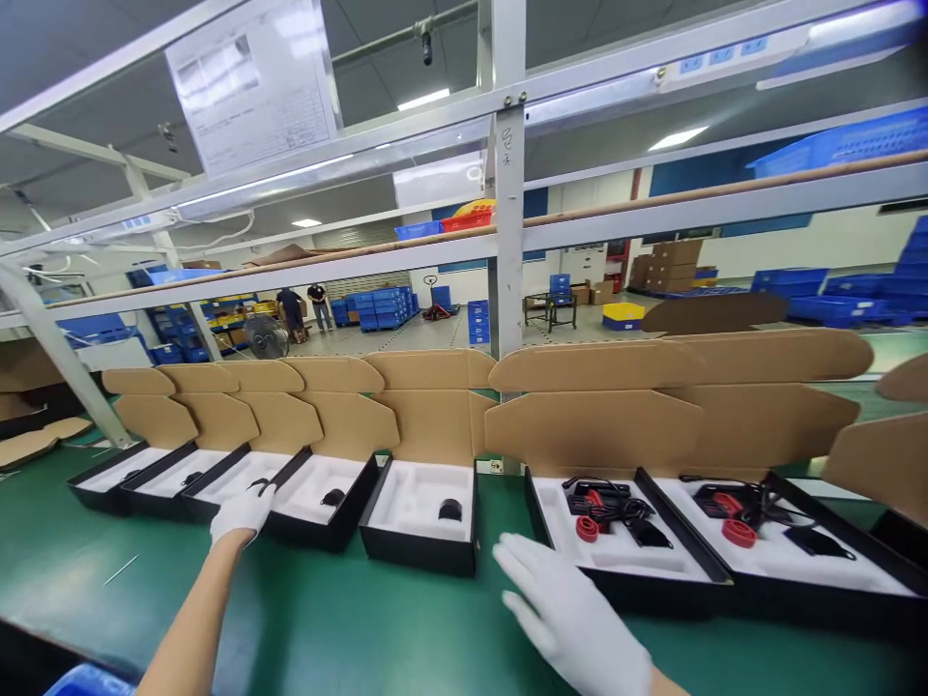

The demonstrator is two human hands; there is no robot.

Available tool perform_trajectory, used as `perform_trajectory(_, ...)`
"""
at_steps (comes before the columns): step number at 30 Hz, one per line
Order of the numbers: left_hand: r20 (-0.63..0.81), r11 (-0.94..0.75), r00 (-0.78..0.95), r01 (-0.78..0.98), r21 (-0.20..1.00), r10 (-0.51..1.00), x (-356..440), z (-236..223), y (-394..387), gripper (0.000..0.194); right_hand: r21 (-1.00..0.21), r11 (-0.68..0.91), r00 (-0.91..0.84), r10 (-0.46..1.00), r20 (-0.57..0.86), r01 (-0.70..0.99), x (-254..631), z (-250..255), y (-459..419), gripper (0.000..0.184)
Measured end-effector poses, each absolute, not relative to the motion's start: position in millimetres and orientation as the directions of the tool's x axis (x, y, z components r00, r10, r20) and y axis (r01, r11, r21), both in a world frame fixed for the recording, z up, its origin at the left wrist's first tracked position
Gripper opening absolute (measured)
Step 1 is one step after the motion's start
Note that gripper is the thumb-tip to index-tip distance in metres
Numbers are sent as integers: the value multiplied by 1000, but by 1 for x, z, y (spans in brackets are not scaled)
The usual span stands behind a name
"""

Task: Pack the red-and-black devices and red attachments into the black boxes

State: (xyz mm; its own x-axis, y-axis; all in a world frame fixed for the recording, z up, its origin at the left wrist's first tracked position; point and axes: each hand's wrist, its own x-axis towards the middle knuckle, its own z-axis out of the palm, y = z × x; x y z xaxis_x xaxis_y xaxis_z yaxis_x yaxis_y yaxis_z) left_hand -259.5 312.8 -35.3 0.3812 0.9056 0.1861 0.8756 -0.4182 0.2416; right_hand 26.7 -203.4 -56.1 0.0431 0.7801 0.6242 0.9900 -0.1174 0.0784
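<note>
A row of open black boxes with white foam inserts and raised cardboard lids stands on the green table [304,619]. My left hand [243,510], in a white glove, reaches to the third box from the left [239,478] and pinches a small black part at its front edge. My right hand [572,619], also gloved, hovers with fingers spread and nothing in it, just in front of a box [616,541] that holds black and red parts. The box between my hands [424,512] holds one small black part.
Another filled box [790,546] lies at the right. A metal post [507,242] and shelf rails rise behind the boxes. Blue crates [381,307] and two people [304,309] stand far back on the floor. A blue bin corner [87,681] shows at bottom left.
</note>
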Motion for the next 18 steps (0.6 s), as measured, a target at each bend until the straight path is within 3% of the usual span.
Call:
perform_trajectory(4,165,-484,457,848,216,874,-264,-40,314,56,-42,-99,106,833,543,994,10,-44,-121,48)
perform_trajectory(9,230,-558,513,797,229,827,-248,-32,280,48,-71,-143,159,831,533,987,13,-61,-119,18)
perform_trajectory(15,370,-735,639,624,264,675,-209,-25,185,44,56,-250,156,746,647,967,46,-65,-171,24)
perform_trajectory(18,497,-786,625,573,231,602,-235,-12,152,41,-1,-178,133,731,669,984,53,-77,-182,37)
